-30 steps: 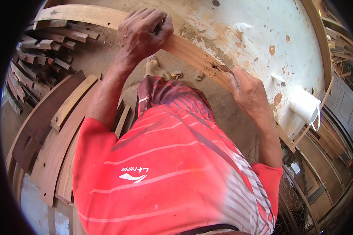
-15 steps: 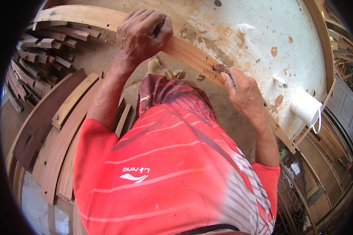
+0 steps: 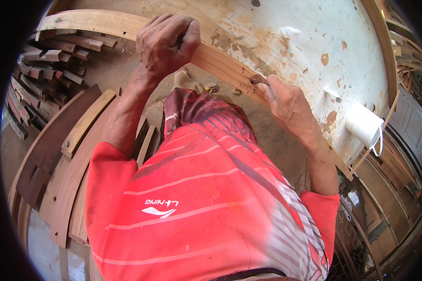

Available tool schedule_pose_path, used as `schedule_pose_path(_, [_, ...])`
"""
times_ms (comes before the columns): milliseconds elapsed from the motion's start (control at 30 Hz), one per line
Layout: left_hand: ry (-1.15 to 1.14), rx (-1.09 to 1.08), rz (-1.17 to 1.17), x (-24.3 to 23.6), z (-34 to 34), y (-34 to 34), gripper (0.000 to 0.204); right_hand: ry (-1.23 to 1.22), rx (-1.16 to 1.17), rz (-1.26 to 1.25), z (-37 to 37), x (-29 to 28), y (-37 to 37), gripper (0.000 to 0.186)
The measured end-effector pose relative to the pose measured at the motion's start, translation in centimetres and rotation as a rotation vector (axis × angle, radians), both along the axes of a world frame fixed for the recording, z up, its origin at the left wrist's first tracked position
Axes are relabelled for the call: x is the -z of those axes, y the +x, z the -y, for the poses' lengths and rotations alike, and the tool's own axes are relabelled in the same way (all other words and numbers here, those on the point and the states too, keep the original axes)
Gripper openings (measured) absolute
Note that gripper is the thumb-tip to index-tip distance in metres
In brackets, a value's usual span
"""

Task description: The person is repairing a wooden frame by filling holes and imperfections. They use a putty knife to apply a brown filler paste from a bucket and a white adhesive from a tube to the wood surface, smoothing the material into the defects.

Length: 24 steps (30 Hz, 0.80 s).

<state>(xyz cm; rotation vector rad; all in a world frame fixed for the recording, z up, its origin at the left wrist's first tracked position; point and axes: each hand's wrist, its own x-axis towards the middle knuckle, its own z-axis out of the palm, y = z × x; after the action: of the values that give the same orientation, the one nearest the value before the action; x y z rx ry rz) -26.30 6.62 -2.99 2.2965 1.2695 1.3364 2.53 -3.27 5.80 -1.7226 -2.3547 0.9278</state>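
Note:
A long light-brown wooden board (image 3: 220,64) runs across in front of me, along the near edge of a worn white tabletop (image 3: 272,35). My left hand (image 3: 168,44) is closed in a fist over the board, its fingers curled round the far side. Farther right, my right hand (image 3: 288,100) pinches a small flat reddish-brown piece (image 3: 258,79) between thumb and fingers and presses it on the board. What kind of thing this piece is I cannot make out. Most of it is hidden by the fingers.
A white bucket (image 3: 362,124) with a handle lies tilted on the tabletop at right, near a white blob (image 3: 290,32). Stacked wood offcuts (image 3: 56,54) fill the far left. Long planks (image 3: 79,164) lean at my left. A grey panelled door (image 3: 411,131) stands at right.
My right hand has slid the reddish-brown piece a little to the left along the board. The left hand keeps its grip; the whole view has shifted slightly.

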Motion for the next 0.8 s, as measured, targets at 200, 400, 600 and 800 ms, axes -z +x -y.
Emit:
schedule_pose_path(200, [-0.099, 0.058, 0.058, -0.3, 0.0, -0.2, 0.021, -0.011, -0.13, 0.084, -2.1, -0.2, 0.7, 0.019])
schedule_pose_path(400, [-0.091, 0.045, 0.04, 0.0, 0.0, -0.6, 0.03, 0.4, -0.368, 0.196, 0.1, 1.4, 1.7, 0.016])
schedule_pose_path(600, [-0.063, 0.027, 0.007, 0.4, -0.1, -0.7, 0.027, 0.371, -0.199, 0.042, 0.7, 0.9, 1.2, 0.019])
schedule_pose_path(800, [-0.016, 0.0, 0.013, 0.5, -0.1, -0.4, 0.026, 0.287, -0.063, 0.018, 0.9, 0.9, 0.9, 0.025])
